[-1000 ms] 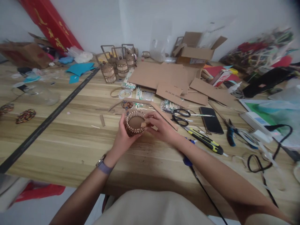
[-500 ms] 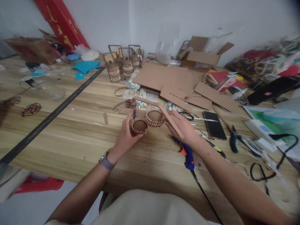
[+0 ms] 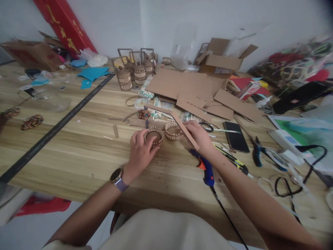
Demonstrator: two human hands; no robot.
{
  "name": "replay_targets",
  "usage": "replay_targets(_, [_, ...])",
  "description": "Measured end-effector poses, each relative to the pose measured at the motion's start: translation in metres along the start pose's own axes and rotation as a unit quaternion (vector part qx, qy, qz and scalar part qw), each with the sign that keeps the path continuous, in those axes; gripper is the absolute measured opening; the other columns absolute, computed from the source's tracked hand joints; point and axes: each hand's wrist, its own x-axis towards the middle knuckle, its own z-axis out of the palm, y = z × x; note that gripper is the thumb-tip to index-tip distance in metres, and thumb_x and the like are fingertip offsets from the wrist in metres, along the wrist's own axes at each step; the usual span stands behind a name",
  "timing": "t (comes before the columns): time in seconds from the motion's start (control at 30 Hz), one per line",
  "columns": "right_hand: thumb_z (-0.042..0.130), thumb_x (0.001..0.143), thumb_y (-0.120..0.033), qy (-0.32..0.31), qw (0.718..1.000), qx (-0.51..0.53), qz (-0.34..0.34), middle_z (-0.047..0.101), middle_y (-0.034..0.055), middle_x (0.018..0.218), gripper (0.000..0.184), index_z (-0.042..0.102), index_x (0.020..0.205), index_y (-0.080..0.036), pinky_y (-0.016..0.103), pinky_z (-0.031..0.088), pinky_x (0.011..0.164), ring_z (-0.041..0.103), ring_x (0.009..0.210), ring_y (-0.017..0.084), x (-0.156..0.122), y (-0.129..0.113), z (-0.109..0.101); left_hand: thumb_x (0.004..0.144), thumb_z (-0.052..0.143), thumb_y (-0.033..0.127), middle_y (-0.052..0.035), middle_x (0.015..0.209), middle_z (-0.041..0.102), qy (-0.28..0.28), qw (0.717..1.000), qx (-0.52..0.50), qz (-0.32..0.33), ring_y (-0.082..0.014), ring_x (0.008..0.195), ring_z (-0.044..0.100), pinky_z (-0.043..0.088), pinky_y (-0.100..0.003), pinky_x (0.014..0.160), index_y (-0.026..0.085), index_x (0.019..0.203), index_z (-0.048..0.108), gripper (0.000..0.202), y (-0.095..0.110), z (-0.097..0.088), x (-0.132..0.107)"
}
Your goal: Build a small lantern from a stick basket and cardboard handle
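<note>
My left hand (image 3: 142, 147) pinches the rim of a small round basket (image 3: 153, 137) made of short pale sticks, thumb over the edge and fingers around its far left side. Beside it, a second stick-sided round basket (image 3: 173, 132) is held at its right side by my right hand (image 3: 199, 137), whose fingertips are partly hidden. A bent cardboard strip (image 3: 179, 123) arches over the second basket like a handle, its near end lying across my right hand. Its far-left leg, printed dark blue, stands behind the first basket.
A blue glue gun (image 3: 206, 170) lies by my right forearm. To the right are a phone (image 3: 236, 136), pliers (image 3: 257, 152) and a utility knife (image 3: 234, 161). Cardboard sheets (image 3: 177, 85) and several lidded handled baskets (image 3: 125, 80) stand at the back.
My left hand has shifted from cupping the outside of the left basket to holding its rim, thumb now inside. The right basket sits lower and more upright, slightly apart from the left one.
</note>
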Motion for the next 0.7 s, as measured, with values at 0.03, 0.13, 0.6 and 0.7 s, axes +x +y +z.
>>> replay_targets(0.03, [0.055,0.094,-0.031,0.021,1.000,0.018,0.011,0.069,0.0100,0.102,0.015,0.068,0.091,-0.023,0.038,0.053,0.083,0.065,0.099,0.026,0.001,-0.001,-0.005,0.087,0.076,0.030,-0.0160,0.127,0.062,-0.015,1.000,0.000,0.011,-0.0350,0.123,0.052,0.042,-0.055,0.108,0.018,0.116,0.069,0.032,0.001,0.000,0.000])
replay_targets(0.13, [0.059,0.090,-0.037,0.059,0.990,0.093,0.083,0.067,0.0047,0.084,0.018,0.067,0.085,-0.022,0.035,0.051,0.073,0.063,0.079,0.022,0.006,-0.007,-0.019,0.087,0.075,0.027,-0.0105,0.108,0.073,-0.077,0.997,-0.017,0.019,-0.0309,0.111,0.058,0.046,-0.049,0.101,0.018,0.118,0.069,0.032,0.003,0.002,0.004])
replay_targets(0.6, [0.059,0.092,-0.039,-0.058,0.994,0.083,0.050,0.059,-0.0004,0.070,0.022,0.064,0.080,-0.020,0.028,0.038,0.059,0.053,0.063,0.014,0.019,-0.042,-0.067,0.092,0.063,0.019,-0.0055,0.087,0.076,-0.111,0.993,-0.038,0.015,-0.0285,0.100,0.061,0.042,-0.049,0.097,0.020,0.088,0.074,0.012,-0.006,-0.006,0.005])
replay_targets(0.7, [0.060,0.091,-0.042,-0.143,0.971,0.168,0.091,0.059,-0.0027,0.066,0.023,0.064,0.084,-0.021,0.026,0.040,0.055,0.055,0.058,0.014,0.015,-0.043,-0.065,0.090,0.063,0.020,-0.0062,0.086,0.076,-0.105,0.994,-0.031,0.001,-0.0292,0.102,0.061,0.040,-0.051,0.100,0.021,0.085,0.074,0.012,-0.009,-0.008,0.003])
